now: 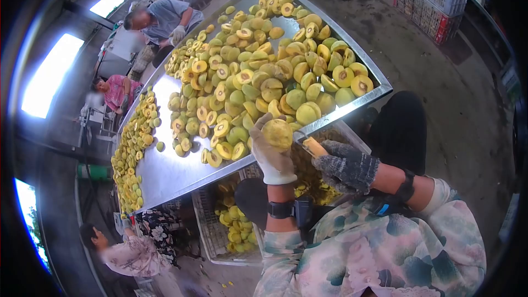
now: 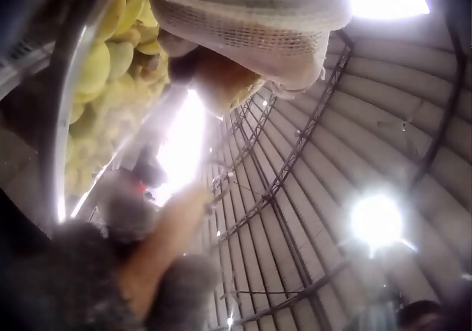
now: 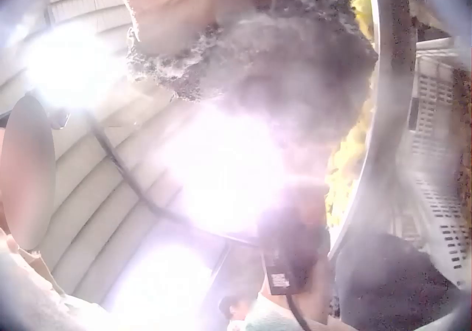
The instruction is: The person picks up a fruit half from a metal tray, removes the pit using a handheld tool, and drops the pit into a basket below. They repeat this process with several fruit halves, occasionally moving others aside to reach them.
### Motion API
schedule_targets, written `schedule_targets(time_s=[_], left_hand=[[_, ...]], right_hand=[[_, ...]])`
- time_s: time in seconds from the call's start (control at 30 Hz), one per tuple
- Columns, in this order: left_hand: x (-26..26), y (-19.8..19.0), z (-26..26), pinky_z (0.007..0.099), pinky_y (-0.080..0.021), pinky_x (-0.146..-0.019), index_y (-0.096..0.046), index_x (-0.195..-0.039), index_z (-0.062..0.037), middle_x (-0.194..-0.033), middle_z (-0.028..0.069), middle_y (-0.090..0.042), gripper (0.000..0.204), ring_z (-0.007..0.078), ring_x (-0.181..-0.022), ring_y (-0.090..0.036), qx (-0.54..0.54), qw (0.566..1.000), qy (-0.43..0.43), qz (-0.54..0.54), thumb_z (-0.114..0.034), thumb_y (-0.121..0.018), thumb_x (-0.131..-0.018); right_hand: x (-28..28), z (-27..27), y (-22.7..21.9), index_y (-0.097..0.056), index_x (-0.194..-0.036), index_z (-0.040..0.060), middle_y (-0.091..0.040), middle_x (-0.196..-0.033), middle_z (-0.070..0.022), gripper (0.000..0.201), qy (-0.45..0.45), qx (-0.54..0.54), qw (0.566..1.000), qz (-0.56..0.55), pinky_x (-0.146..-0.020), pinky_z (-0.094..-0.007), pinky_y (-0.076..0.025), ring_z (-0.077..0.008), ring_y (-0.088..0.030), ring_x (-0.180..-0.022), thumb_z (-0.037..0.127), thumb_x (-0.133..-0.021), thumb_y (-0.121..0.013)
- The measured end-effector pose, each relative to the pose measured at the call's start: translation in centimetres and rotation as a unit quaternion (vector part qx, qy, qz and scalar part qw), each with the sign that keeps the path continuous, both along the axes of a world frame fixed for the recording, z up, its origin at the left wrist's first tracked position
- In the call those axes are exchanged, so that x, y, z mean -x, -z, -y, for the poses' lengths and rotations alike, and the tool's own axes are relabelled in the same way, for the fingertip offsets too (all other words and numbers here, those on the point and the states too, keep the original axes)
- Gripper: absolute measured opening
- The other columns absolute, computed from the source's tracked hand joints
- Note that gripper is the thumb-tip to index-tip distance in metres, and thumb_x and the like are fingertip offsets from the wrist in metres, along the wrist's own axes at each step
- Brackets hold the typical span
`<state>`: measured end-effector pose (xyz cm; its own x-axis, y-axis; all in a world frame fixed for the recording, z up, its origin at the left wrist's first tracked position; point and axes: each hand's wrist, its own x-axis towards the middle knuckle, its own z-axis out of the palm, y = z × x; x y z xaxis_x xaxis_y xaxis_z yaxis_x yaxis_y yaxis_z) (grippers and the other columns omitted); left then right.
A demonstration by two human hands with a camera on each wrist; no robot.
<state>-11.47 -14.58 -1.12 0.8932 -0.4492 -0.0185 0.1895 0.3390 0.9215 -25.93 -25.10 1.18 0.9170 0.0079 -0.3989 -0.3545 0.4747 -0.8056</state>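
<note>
Patterned shirt (image 1: 379,247) fills the bottom of the head view, and just past it both hands are busy over a crate, close to the near edge of a metal tray (image 1: 352,107). Left hand (image 1: 276,162), white glove, has its fingers curled round one yellow fruit (image 1: 278,135), flat-looking side up. Right hand (image 1: 346,168), grey knit glove, is closed round the wooden handle (image 1: 314,147) of a small tool; its metal end points at the fruit. Can't tell if they're actually touching, and I can't make out a stone in that fruit either. Wrist cams are mostly blur and glare, so no help there.

Looks to me like pitting or trimming work, going by the fruit pile (image 1: 236,88) on the tray, where plenty of halves show brown centres. If so, my two cents: tuck the left fingertips behind the fruit, well off the tool's path, and turn the fruit into the edge rather than shoving hard. Short scoops, snug grip, because wet flesh probably slips in a glove. I'd also work low over the white crate (image 1: 203,236), so bits drop in there and not on the floor.
</note>
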Motion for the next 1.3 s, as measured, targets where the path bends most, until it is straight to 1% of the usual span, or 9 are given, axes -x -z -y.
schedule_targets(time_s=[0.17, 0.63, 0.77, 0.8, 0.87, 1.0, 1.13, 1.23, 1.3], left_hand=[[1.0, 0.7, -0.4, 0.0296, -0.052, -0.073, -0.044, -0.116, 0.0015, -0.102, 0.0180, -0.059, 0.068, 0.0218, -0.088, -0.059, -0.043, 0.994, -0.038, 0.091, -0.059, -0.026, -0.092], [3.7, 0.9, -0.7, 0.0278, -0.049, -0.074, -0.050, -0.109, 0.0050, -0.090, 0.0126, -0.060, 0.073, 0.0183, -0.080, -0.059, -0.153, 0.934, -0.170, 0.274, -0.061, -0.024, -0.091], [3.7, 0.1, -1.1, 0.0273, -0.048, -0.075, -0.050, -0.109, 0.0046, -0.092, 0.0135, -0.060, 0.069, 0.0181, -0.082, -0.058, -0.197, 0.891, -0.138, 0.385, -0.058, -0.027, -0.092], [3.2, -0.1, -1.5, 0.0273, -0.048, -0.075, -0.050, -0.109, 0.0046, -0.092, 0.0135, -0.060, 0.069, 0.0181, -0.082, -0.058, -0.199, 0.891, -0.137, 0.385, -0.058, -0.027, -0.092], [2.2, -0.7, -1.7, 0.0280, -0.049, -0.069, -0.051, -0.108, 0.0043, -0.093, 0.0152, -0.060, 0.064, 0.0185, -0.076, -0.059, -0.144, 0.970, 0.042, 0.191, -0.054, -0.030, -0.094], [3.1, -1.3, -1.0, 0.0287, -0.049, -0.053, -0.051, -0.103, 0.0042, -0.086, 0.0158, -0.061, 0.056, 0.0187, -0.057, -0.058, -0.082, 0.993, 0.039, 0.078, -0.048, -0.032, -0.095], [1.8, 0.4, -1.4, 0.0279, -0.048, -0.048, -0.053, -0.099, 0.0043, -0.078, 0.0140, -0.061, 0.049, 0.0178, -0.053, -0.056, -0.146, 0.967, 0.060, 0.198, -0.042, -0.036, -0.095], [1.7, 0.5, -1.5, 0.0268, -0.047, -0.046, -0.054, -0.097, 0.0045, -0.077, 0.0132, -0.060, 0.048, 0.0174, -0.052, -0.056, -0.160, 0.976, 0.062, 0.137, -0.040, -0.038, -0.095], [2.5, 0.5, -1.3, 0.0257, -0.046, -0.046, -0.055, -0.098, 0.0038, -0.075, 0.0125, -0.060, 0.045, 0.0174, -0.051, -0.056, -0.194, 0.958, 0.013, 0.210, -0.037, -0.037, -0.095]], right_hand=[[-0.6, -1.6, -1.2, -0.051, -0.097, 0.0080, -0.051, -0.062, -0.0007, 0.021, 0.061, -0.002, 0.998, -0.005, -0.035, -0.0204, -0.035, -0.0075, -0.045, -0.042, 0.027, -0.089, -0.055], [-0.9, -3.9, 1.6, -0.055, -0.103, 0.0090, -0.055, -0.075, 0.0012, 0.017, 0.055, 0.025, 0.996, 0.059, -0.046, -0.0212, -0.039, -0.0056, -0.049, -0.057, 0.020, -0.091, -0.052], [-0.4, -2.7, -0.1, -0.055, -0.102, 0.0092, -0.054, -0.067, 0.0019, 0.019, -0.004, -0.115, 0.993, -0.021, -0.040, -0.0206, -0.037, -0.0066, -0.048, -0.049, 0.024, -0.090, -0.054], [-0.4, -2.3, -0.4, -0.055, -0.100, 0.0095, -0.053, -0.063, 0.0021, 0.018, -0.017, -0.144, 0.989, -0.037, -0.037, -0.0206, -0.036, -0.0070, -0.048, -0.046, 0.025, -0.090, -0.055], [-0.2, -1.2, -0.3, -0.056, -0.096, 0.0101, -0.054, -0.066, 0.0017, 0.017, -0.051, -0.164, 0.984, -0.039, -0.039, -0.0213, -0.038, -0.0080, -0.050, -0.049, 0.026, -0.091, -0.053], [-0.3, -2.5, 1.0, -0.057, -0.090, 0.0117, -0.056, -0.069, 0.0014, 0.016, -0.018, -0.245, 0.969, -0.026, -0.039, -0.0213, -0.040, -0.0089, -0.052, -0.052, 0.026, -0.091, -0.052], [0.0, -1.8, 0.6, -0.055, -0.081, 0.0110, -0.050, -0.056, 0.0005, 0.021, -0.038, -0.322, 0.940, -0.106, -0.033, -0.0234, -0.035, -0.0109, -0.046, -0.038, 0.031, -0.089, -0.057], [0.0, -1.9, 0.7, -0.055, -0.082, 0.0105, -0.050, -0.056, -0.0005, 0.022, -0.069, -0.282, 0.956, -0.050, -0.033, -0.0249, -0.036, -0.0120, -0.047, -0.039, 0.032, -0.089, -0.056], [-0.4, -2.4, 1.3, -0.055, -0.082, 0.0103, -0.051, -0.057, -0.0016, 0.022, -0.041, -0.095, 0.995, -0.010, -0.033, -0.0254, -0.036, -0.0125, -0.047, -0.039, 0.031, -0.090, -0.055]])
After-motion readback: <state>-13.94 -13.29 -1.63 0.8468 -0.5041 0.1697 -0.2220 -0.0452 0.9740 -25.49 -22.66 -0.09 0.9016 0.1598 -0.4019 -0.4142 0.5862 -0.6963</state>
